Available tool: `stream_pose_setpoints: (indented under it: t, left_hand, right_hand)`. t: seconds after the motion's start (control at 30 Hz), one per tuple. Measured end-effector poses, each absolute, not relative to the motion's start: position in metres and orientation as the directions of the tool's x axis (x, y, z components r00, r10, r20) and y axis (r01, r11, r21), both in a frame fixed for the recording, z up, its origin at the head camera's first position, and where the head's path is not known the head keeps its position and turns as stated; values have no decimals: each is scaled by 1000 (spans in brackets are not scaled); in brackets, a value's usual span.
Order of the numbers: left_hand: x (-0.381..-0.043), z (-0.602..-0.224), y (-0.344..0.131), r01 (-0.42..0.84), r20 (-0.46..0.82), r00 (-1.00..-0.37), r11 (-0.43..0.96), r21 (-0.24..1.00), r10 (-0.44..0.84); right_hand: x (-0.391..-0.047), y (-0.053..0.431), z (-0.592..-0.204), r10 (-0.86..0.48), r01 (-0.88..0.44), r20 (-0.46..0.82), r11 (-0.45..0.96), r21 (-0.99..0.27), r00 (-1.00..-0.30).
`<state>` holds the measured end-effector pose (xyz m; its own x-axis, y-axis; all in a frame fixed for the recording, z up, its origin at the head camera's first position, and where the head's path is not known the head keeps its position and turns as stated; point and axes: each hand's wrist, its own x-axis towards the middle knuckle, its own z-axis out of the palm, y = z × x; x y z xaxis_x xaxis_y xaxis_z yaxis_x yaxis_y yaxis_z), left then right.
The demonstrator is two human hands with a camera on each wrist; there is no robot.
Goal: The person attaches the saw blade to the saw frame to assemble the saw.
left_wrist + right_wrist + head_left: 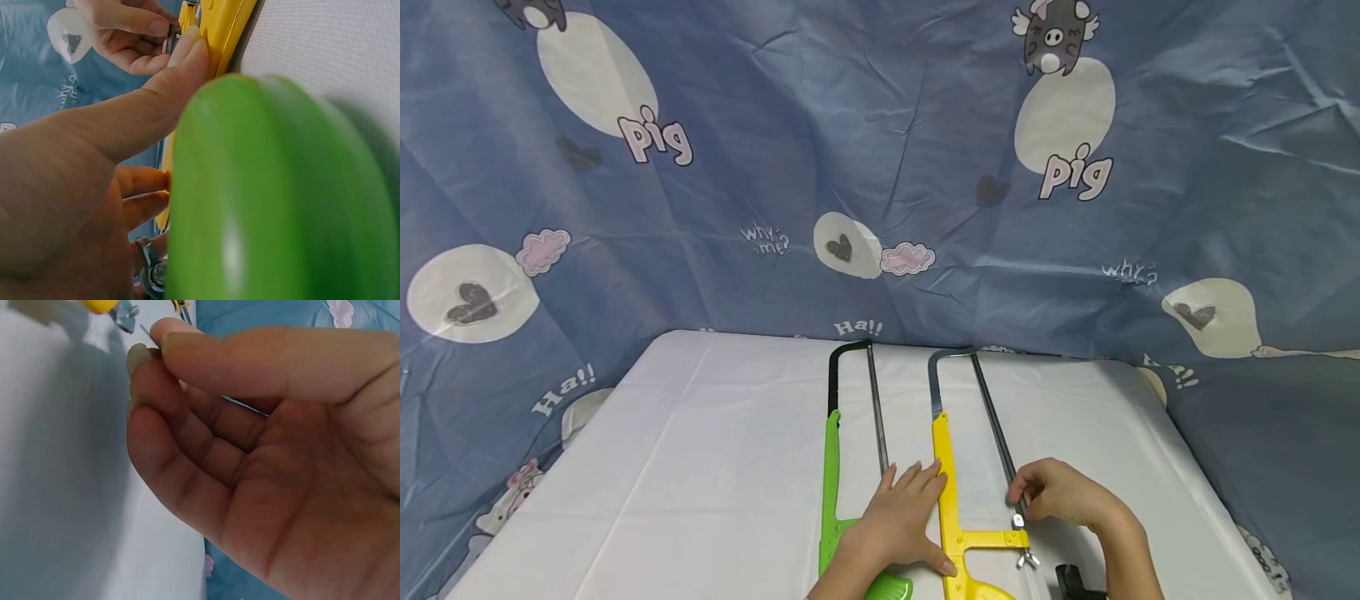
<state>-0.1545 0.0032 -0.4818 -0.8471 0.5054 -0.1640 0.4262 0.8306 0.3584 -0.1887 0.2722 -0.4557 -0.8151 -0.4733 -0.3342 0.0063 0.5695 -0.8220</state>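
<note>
Your right grip (1063,493) is pinching the blade (995,417); your left grip (902,512) is resting on the yellow hacksaw (951,512)
You are holding the blade by its near end, close to the wing nut (1028,560), apparently to control its angle, though I cannot tell whether that end is seated; your left fingers are lying apart, unclamped, against the frame, likely steadying it on the white worktop (737,433), while the green hacksaw (831,475) is lying just to the left, partly hidden beneath your left arm

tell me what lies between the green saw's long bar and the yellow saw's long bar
The head view shows the green saw's blade, the left hand over the lower stretch, and white tabletop.
</note>
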Motion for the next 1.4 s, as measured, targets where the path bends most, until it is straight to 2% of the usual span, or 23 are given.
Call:
stream_pose_setpoints:
  t: [1.4]
  left_hand:
    - [-156, -482, 4, 406, -179, -850, 832, 379, 496]
  right_hand:
    - [-190, 266, -462, -467, 10, -354, 592, -806, -810]
